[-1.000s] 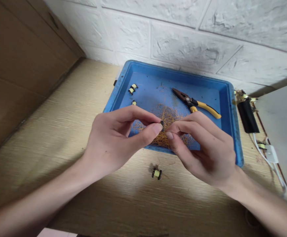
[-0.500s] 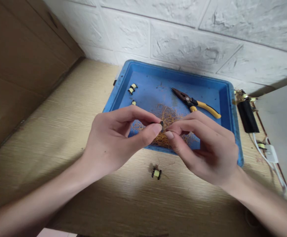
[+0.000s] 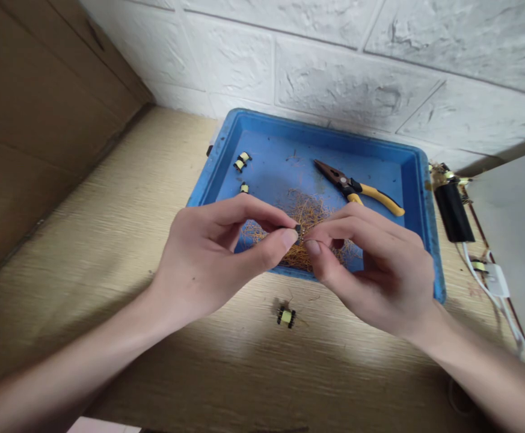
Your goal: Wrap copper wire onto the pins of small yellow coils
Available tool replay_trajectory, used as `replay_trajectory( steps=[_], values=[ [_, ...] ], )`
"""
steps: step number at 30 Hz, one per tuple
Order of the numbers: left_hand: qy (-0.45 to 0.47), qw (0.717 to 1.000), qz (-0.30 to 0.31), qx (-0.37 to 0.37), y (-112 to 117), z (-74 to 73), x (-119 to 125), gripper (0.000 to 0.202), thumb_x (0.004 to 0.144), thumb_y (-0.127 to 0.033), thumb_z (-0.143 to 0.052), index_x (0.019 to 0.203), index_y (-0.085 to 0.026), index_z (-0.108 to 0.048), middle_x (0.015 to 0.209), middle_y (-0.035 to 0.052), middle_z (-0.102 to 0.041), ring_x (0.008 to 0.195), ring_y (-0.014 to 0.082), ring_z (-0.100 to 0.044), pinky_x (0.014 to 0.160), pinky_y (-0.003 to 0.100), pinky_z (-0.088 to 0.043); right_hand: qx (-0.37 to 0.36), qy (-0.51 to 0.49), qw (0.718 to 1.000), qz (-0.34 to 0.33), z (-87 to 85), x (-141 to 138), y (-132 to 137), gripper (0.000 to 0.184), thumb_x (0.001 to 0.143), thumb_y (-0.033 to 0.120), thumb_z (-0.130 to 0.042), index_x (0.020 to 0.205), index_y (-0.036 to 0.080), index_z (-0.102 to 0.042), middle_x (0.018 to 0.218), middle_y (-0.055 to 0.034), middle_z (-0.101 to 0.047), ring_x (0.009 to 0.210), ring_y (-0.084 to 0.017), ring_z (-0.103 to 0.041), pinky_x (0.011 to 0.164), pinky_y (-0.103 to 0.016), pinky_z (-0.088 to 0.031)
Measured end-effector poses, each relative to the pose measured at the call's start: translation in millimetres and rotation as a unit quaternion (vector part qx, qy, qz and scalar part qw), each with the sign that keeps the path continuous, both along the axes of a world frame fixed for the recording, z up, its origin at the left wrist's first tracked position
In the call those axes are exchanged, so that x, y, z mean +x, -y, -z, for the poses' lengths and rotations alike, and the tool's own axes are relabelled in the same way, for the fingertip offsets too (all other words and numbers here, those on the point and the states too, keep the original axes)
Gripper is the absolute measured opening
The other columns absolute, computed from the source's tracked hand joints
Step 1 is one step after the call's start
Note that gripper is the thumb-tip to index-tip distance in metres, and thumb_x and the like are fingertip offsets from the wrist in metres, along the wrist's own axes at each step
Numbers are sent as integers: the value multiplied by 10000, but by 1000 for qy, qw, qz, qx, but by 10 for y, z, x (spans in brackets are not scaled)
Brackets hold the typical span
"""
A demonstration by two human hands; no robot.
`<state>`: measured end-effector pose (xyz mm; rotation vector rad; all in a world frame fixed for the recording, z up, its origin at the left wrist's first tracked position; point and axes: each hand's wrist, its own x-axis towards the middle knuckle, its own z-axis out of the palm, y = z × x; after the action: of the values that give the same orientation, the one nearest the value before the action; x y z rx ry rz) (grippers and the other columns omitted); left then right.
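Above the front of a blue tray point(image 3: 413, 180), my left hand point(image 3: 226, 258) pinches a small coil transformer between thumb and fingertips; only its black pinned end point(image 3: 297, 229) shows. Close on its right, my right hand point(image 3: 374, 264) is closed in a pinch at the pins, on what looks like a thin wire end, mostly covered by the fingertips. Beneath both hands lies a heap of copper wire scraps point(image 3: 300, 255) in the tray. Another transformer point(image 3: 286, 316), yellow-wrapped with black ends, sits on the table in front, a loose wire sticking out of it.
Long-nose pliers point(image 3: 356, 188) with yellow-black handles lie in the tray's right half. Several small transformers point(image 3: 243, 161) rest at its left. A black cylindrical object point(image 3: 453, 213) and a white cable point(image 3: 483, 285) are to the right. A white brick wall point(image 3: 320, 72) stands behind.
Both hands have shifted very slightly, with the right fingertips moving a little to the right at the transformer's pins. Everything else stays in place.
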<state>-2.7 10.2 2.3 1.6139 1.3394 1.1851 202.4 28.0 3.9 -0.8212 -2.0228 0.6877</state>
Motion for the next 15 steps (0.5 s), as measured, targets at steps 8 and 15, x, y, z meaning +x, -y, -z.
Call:
replay_trajectory(
  steps=[8, 15],
  values=[
    [19, 1000, 21, -10, 20, 18, -16, 195, 860, -118, -792, 886, -310, -813, 810, -110, -779, 744, 68, -689, 683, 159, -529, -57, -9, 998, -11, -6, -2, -1, 171, 897, 20, -670, 844, 182, -649, 791, -10, -703, 706, -108, -612, 661, -273, -492],
    [28, 998, 47, -28, 19, 23, -32, 192, 877, -148, -807, 911, -336, -824, 819, -114, -788, 753, 69, -715, 683, 133, -559, -138, -50, 989, -31, -12, 18, -11, 229, 907, 39, -670, 766, 204, -597, 724, 23, -654, 640, -103, -563, 579, -280, -441]
  ],
)
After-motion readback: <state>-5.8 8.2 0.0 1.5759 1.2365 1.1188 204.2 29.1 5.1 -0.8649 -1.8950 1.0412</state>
